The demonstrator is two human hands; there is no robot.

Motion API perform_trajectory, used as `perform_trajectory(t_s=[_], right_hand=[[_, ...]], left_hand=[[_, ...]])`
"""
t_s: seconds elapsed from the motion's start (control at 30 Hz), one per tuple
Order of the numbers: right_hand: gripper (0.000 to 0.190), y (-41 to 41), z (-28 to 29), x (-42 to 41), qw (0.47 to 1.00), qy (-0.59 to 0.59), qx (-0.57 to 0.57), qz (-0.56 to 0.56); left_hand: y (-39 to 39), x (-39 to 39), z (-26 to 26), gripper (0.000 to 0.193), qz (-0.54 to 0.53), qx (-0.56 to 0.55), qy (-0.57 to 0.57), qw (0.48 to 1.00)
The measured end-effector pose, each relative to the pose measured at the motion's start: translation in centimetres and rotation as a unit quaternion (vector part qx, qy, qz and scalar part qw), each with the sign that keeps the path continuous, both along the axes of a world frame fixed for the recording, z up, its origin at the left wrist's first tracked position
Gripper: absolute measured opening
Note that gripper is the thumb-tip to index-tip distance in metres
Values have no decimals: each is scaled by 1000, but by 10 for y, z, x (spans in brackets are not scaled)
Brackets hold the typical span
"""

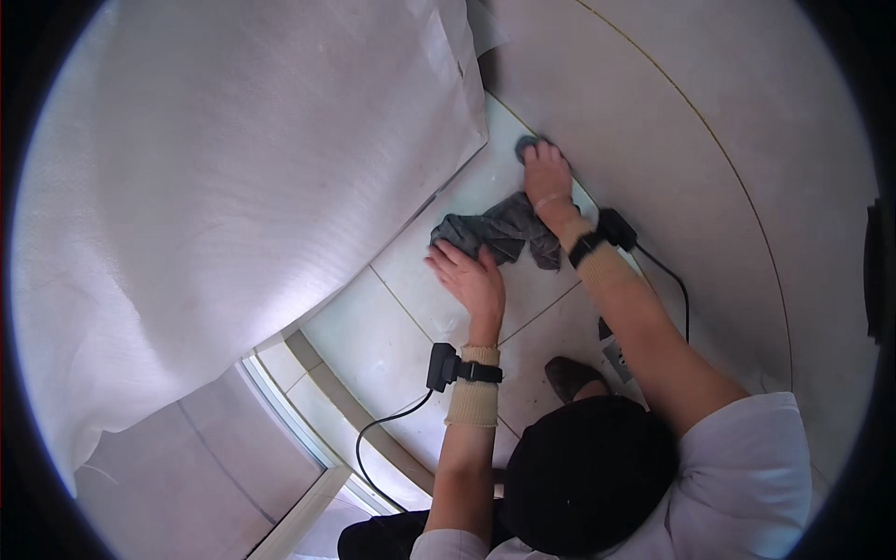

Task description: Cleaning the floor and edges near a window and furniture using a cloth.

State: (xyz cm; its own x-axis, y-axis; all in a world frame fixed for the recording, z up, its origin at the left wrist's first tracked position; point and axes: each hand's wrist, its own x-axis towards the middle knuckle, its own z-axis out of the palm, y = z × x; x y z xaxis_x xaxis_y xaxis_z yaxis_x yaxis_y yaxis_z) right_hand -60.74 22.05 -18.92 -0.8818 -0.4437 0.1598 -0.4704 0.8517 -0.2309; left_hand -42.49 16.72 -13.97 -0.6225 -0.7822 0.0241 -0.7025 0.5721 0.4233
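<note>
A crumpled dark grey cloth point(514, 220) lies on the pale floor tiles point(406, 280), stretching between both hands. My right hand point(548, 175) presses a bunched end of it against the floor, beside the gold-coloured line where tiles and wall meet. Its fingers curl over that end. Lower and to the left, my left hand point(467, 278) lies flat at the cloth's other end, thumb apart from the fingers. Whether its palm bears on the cloth is hard to tell. Each forearm wears a beige knit cuff and a black strap with a small black device point(441, 367) and cable.
A large white sheet point(245, 175) hangs along the left. The wall point(672, 175) rises on the right. A curved tiled ledge point(350, 399) and a framed glass panel point(203, 462) stand lower left. Near my dark shoe point(572, 376) is a metal plate point(617, 360). A black cap point(591, 476) fills the lower middle.
</note>
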Motion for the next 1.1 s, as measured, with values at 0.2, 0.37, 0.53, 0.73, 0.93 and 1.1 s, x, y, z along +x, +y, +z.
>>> perform_trajectory(t_s=[0.2,0.37,0.53,0.73,0.93,1.1], right_hand=[[13,60,24,55,987,-36,140,-63],[12,71,68,60,937,-228,248,-89],[32,31,52,20,998,-53,19,36],[43,-11,-7,9,997,79,-21,1],[41,-46,-7,-30,990,92,-108,16],[37,-44,-16,-55,957,82,-278,23]], left_hand=[[26,-8,9,68,-149,32,34,988],[31,-5,14,45,-190,103,49,975],[22,-2,14,32,-127,172,186,959],[19,-5,12,26,-151,135,182,962],[20,-3,18,25,-149,164,175,959],[24,-6,17,27,-130,140,183,964]])
